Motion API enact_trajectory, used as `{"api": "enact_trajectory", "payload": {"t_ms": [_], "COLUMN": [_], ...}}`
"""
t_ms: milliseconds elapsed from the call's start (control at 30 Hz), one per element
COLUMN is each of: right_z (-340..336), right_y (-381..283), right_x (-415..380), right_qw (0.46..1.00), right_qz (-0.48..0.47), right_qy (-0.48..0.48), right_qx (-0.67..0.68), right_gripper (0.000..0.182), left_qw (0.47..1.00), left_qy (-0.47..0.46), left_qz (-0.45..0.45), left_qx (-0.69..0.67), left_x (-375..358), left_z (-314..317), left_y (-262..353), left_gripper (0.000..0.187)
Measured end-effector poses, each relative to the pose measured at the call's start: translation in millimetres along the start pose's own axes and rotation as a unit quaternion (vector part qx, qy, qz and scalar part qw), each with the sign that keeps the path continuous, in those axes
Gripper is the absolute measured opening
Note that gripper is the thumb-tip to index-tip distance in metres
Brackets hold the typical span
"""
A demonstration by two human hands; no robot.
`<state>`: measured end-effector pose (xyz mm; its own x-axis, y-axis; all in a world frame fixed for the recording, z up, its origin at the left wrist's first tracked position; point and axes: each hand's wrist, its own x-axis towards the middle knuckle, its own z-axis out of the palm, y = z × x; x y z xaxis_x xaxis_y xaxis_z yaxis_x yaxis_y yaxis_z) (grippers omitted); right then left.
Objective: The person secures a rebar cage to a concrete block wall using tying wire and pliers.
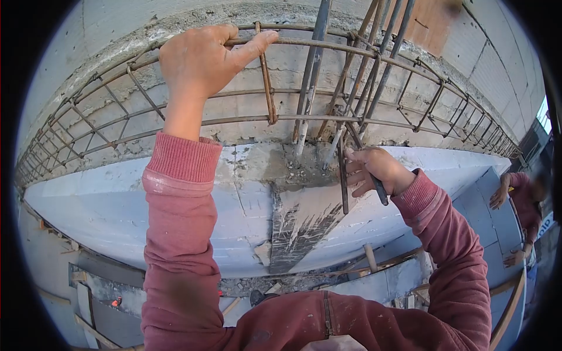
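My left hand (196,61) is wrapped round the top bar of a long rebar cage (304,44), its thumb lying along the bar. Lower and to the right, my right hand (374,169) holds dark metal pincers (344,178), one handle upright beside the fingers and the other passing under the palm. The jaws of the pincers meet the cage's lower bar near the upright rebars (313,76). A square stirrup (266,76) crosses the cage just right of my left hand.
Behind the cage rises a rough concrete wall (234,11). White-blue boards (117,205) run below, split by a dark-streaked concrete strip (298,228). At the far right a co-worker (527,202) has both hands near a board. Timber and debris lie lower down.
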<state>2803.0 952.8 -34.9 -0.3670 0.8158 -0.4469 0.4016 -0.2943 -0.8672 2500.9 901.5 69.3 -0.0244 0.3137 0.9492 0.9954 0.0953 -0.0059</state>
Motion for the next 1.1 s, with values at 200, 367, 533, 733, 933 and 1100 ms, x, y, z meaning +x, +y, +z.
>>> {"api": "enact_trajectory", "payload": {"t_ms": [200,367,533,733,933,1100], "right_z": [-12.2,-9.7,-2.5,-3.5,-3.6,-20.0], "right_y": [-4.8,-10.7,-7.1,16.4,39.8,41.1], "right_x": [4.2,-2.6,-1.8,-11.9,8.1,8.7], "right_qw": [0.999,0.997,0.999,0.994,0.984,0.976], "right_qz": [-0.004,-0.011,0.006,-0.028,-0.105,-0.168], "right_qy": [-0.026,-0.022,-0.013,-0.064,-0.072,-0.116], "right_qx": [-0.041,-0.069,0.029,0.083,0.124,0.080], "right_gripper": [0.060,0.051,0.039,0.026,0.028,0.021], "left_qw": [1.000,1.000,1.000,1.000,0.999,0.999], "left_qy": [-0.012,-0.004,-0.010,-0.008,0.009,-0.024], "left_qz": [0.004,0.006,0.008,0.020,0.032,0.022], "left_qx": [0.007,0.010,0.003,0.021,0.002,0.004], "left_x": [0.5,0.9,1.0,1.3,0.2,-1.4], "left_z": [-2.5,-0.4,-1.7,-1.3,1.9,-0.2], "left_y": [-0.6,-0.9,-0.9,-1.8,-3.5,-1.1], "left_gripper": [0.062,0.062,0.061,0.060,0.061,0.062]}}
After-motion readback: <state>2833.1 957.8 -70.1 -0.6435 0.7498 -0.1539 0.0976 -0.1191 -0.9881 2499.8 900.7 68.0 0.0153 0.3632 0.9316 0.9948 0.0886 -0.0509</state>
